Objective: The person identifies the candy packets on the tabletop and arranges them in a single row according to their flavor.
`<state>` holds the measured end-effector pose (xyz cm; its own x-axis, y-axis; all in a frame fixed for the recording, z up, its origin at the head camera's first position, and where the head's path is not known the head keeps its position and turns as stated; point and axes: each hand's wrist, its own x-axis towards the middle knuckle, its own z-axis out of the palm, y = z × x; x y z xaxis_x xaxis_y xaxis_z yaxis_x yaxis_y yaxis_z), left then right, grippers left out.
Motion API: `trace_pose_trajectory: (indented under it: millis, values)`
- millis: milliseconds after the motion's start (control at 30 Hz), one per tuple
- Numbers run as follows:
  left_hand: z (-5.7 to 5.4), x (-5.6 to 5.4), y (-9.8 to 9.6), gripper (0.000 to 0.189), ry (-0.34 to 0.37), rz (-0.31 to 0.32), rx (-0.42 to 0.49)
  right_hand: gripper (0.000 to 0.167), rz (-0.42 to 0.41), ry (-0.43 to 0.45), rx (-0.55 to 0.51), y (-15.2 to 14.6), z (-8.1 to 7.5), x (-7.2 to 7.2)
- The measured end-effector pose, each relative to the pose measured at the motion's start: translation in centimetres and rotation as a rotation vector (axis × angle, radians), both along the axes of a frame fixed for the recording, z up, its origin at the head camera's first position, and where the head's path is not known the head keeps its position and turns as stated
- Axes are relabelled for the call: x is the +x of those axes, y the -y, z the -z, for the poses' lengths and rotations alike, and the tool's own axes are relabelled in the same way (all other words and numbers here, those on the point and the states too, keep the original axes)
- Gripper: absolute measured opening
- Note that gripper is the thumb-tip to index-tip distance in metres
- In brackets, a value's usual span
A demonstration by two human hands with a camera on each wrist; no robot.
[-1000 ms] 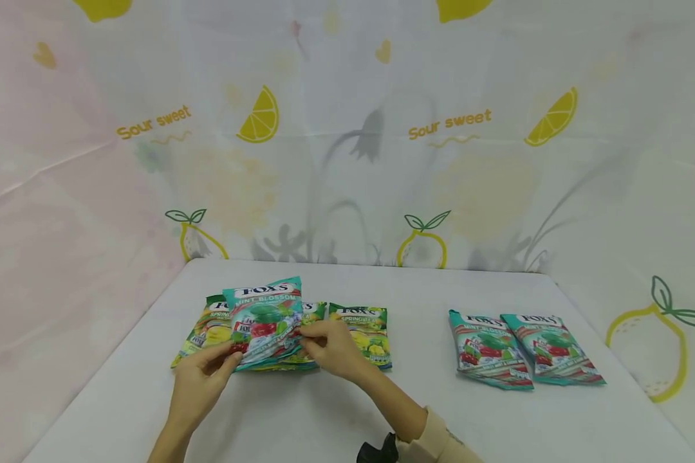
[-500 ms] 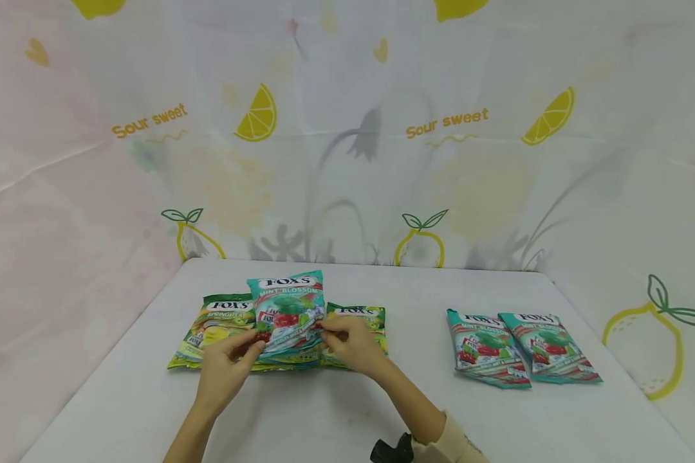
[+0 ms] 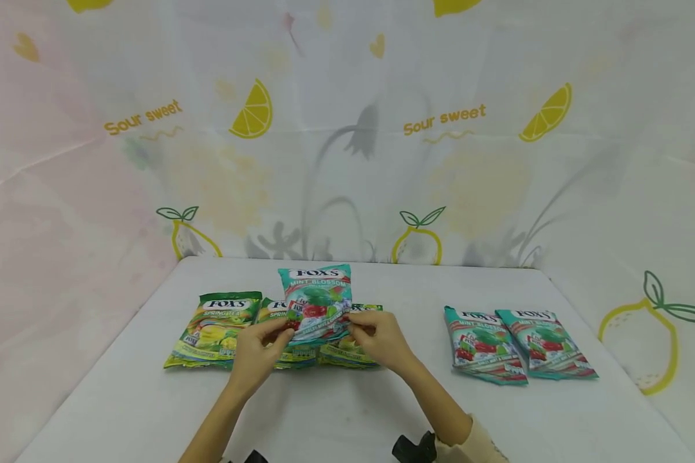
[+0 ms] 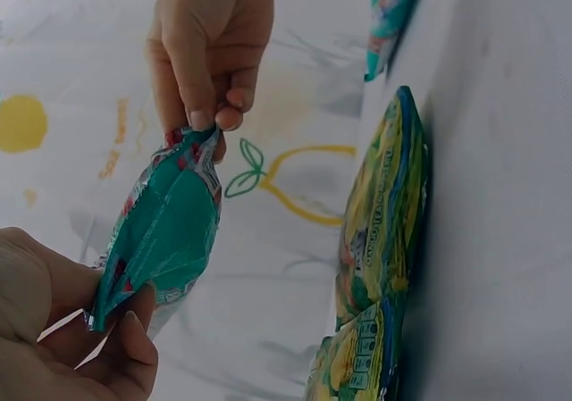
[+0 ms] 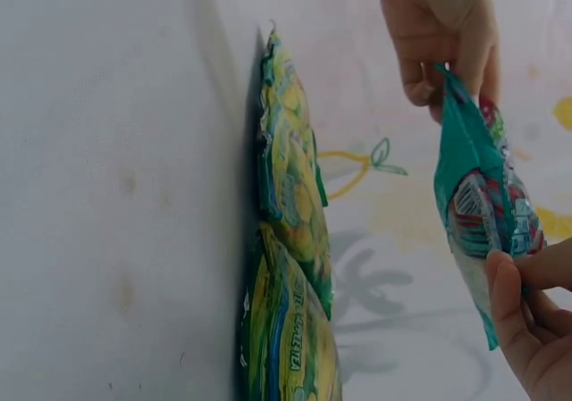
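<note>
Between both hands is a teal candy bag (image 3: 317, 299) marked FOX'S Mint Blossom, held up off the table. My left hand (image 3: 259, 354) pinches its lower left corner; my right hand (image 3: 382, 337) pinches the lower right. In the left wrist view the bag's teal underside (image 4: 170, 231) hangs between the two hands. Behind and below it, a row of three yellow-green Spring Tea candy bags lies on the table: the left bag (image 3: 214, 331) shows fully, while the middle bag (image 3: 271, 310) and the right bag (image 3: 353, 355) are partly covered by the raised bag and the hands.
Two more teal Mint Blossom bags lie side by side at the right, a nearer-centre bag (image 3: 486, 347) and an outer bag (image 3: 547, 344). The white table (image 3: 324, 418) ends at a lemon-print cloth backdrop (image 3: 301, 161). Black wrist straps (image 3: 414, 448) show at the bottom.
Both hands have carried the teal bag to the right, from over the left Spring Tea bag to over the middle and right ones. The left Spring Tea bag is now uncovered.
</note>
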<state>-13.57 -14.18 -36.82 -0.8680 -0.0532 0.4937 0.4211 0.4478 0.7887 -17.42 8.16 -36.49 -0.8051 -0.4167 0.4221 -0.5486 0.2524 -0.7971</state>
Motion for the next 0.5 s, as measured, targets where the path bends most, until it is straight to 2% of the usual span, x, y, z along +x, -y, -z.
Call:
trace_pose_trajectory:
  millis: [167,333,500]
  values:
    - [-0.3,-0.6,-1.1,0.018,0.03,0.028,0.015,0.023,0.035,0.022,0.001,-1.1,-0.4,0.2]
    - [-0.5,-1.2,-1.9,0.017,0.02,0.071,0.018,0.024,0.054,0.037,0.001,-2.1,-0.4,0.3]
    - [-0.2,-1.5,-2.8,0.017,0.005,0.087,0.007,0.023,0.061,0.043,-0.007,-3.0,-0.2,0.4]
